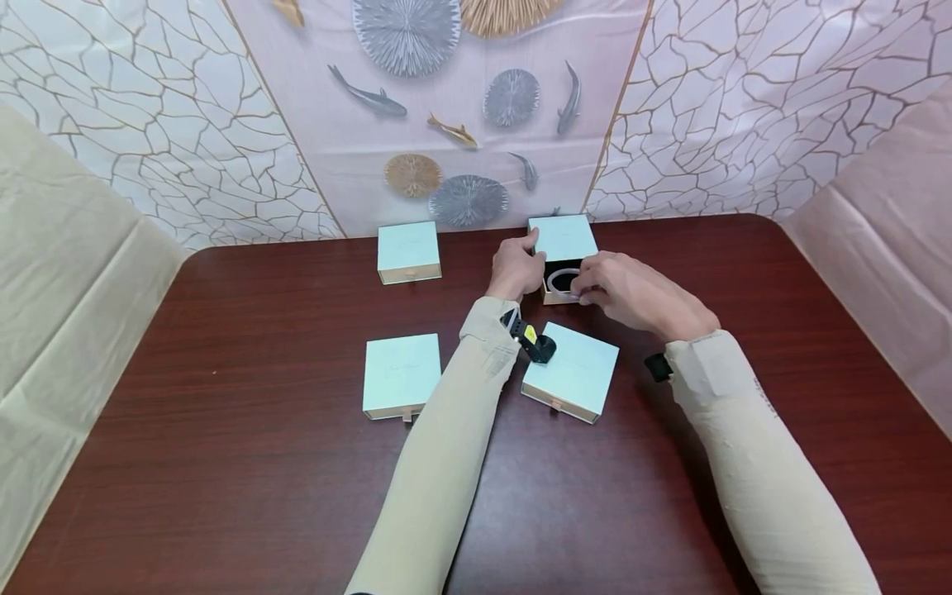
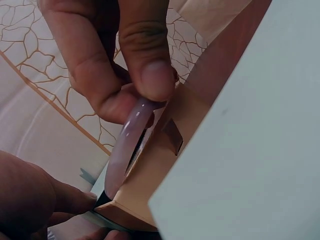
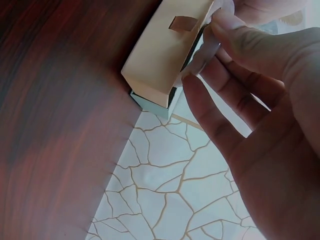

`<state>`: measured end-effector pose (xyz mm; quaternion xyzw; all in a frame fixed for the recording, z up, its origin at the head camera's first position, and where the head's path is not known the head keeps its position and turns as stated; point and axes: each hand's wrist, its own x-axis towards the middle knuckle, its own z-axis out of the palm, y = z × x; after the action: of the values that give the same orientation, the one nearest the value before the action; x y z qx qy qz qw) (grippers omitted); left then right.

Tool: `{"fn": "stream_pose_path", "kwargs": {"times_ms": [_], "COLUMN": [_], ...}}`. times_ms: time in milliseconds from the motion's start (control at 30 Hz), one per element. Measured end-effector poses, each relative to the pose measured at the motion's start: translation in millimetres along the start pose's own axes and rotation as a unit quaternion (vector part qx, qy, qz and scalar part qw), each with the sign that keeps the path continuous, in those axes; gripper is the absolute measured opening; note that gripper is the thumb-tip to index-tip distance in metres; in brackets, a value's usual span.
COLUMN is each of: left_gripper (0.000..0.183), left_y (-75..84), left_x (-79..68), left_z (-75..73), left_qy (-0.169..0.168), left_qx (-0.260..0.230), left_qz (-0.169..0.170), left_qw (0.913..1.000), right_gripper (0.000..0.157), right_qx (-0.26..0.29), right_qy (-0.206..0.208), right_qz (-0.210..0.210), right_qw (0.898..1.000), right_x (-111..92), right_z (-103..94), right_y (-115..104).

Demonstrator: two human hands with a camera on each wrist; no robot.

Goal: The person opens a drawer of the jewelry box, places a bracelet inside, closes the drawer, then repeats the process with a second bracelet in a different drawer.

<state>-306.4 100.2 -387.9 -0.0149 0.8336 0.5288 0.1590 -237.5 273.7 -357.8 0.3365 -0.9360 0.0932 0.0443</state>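
A pale lavender bangle (image 2: pixel 123 150) stands tilted over the pulled-out drawer (image 1: pixel 552 296) of a mint-green gift box (image 1: pixel 563 237) at the back right. My right hand (image 1: pixel 632 293) pinches the bangle between thumb and fingers, as the right wrist view shows from close up. The drawer is cream outside with a dark lining and a small ribbon tab (image 3: pixel 183 23) on its front. At the box's left side, my left hand (image 1: pixel 515 268) holds it, fingertips at the edge where sleeve and drawer meet.
Another mint box (image 1: pixel 569 372), set askew, lies just in front of the drawer, partly under the left wrist camera. Two more closed boxes stand to the left, one at the back (image 1: pixel 408 248) and one nearer (image 1: pixel 402 373). A patterned backdrop (image 1: pixel 461 107) rises behind the table.
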Motion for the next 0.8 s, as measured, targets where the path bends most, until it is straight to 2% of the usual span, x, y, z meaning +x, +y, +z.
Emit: {"fn": "stream_pose_path", "kwargs": {"times_ms": [633, 800], "left_gripper": [0.051, 0.05], "left_y": [-1.6, -1.2], "left_x": [-0.7, 0.8], "left_z": [1.0, 1.4], "left_qy": [0.003, 0.005], "left_qx": [0.0, -0.008], "left_qz": [0.0, 0.0], "left_qw": [1.0, 0.9999], "right_gripper": [0.022, 0.022], "right_qx": [0.026, 0.025], "right_qy": [0.014, 0.013], "right_qz": [0.031, 0.028], "right_qw": [0.999, 0.999], "right_x": [-0.7, -0.5], "right_z": [7.8, 8.3], "right_y": [3.6, 5.8]}}
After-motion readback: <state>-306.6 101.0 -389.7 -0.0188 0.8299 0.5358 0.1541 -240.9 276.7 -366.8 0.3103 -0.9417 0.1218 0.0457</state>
